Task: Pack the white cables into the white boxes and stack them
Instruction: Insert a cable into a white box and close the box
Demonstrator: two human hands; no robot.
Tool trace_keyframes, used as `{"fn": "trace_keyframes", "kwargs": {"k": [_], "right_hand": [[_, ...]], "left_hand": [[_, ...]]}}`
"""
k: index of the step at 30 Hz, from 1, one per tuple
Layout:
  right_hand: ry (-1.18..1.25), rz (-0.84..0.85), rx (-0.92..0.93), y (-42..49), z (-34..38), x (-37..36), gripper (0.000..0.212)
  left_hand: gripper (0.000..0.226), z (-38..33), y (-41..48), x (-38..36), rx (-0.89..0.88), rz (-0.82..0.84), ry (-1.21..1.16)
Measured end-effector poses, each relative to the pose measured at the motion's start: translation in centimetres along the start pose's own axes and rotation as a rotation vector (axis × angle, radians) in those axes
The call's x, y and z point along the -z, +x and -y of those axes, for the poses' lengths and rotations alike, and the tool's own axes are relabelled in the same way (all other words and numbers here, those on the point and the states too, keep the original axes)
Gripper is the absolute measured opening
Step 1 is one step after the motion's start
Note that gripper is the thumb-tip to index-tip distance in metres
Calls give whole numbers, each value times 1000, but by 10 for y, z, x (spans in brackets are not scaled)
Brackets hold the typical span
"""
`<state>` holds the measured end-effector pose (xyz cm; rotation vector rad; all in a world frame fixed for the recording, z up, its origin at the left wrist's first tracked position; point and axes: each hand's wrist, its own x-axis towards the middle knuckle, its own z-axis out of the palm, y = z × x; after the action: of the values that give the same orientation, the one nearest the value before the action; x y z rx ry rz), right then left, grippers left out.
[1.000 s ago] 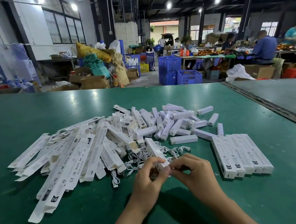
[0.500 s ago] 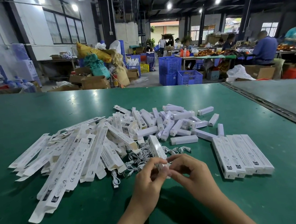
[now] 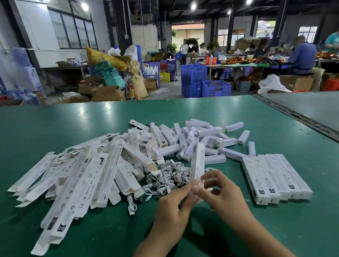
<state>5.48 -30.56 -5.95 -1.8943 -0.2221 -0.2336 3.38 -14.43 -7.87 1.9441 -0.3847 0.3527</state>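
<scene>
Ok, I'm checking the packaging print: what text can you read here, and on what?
"RoHS": flat box in the heap on the left.
"Made in China": same flat box.
"CE": same heap, next to it.
Print on the held box and the packed boxes: too blurred.

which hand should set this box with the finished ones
Right, probably: left hand and right hand both pinch the box, but the row of packed boxes lies on the right; the left must reach across.
</scene>
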Motion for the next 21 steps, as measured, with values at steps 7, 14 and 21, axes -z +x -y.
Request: {"fn": "trace_keyframes", "kwargs": {"k": [7,14,21], "right_hand": [[92,68,-91,1,3,-2,27],[-189,-232,-34,14,-3,29,24],[-715,-340,-204,20,-9,48,21]], "left_hand": [[73,-3,-1,0,57,13,128],[55,5,-2,-9,143,-4,130],[35,9,2,-3,113,-258,340]]}}
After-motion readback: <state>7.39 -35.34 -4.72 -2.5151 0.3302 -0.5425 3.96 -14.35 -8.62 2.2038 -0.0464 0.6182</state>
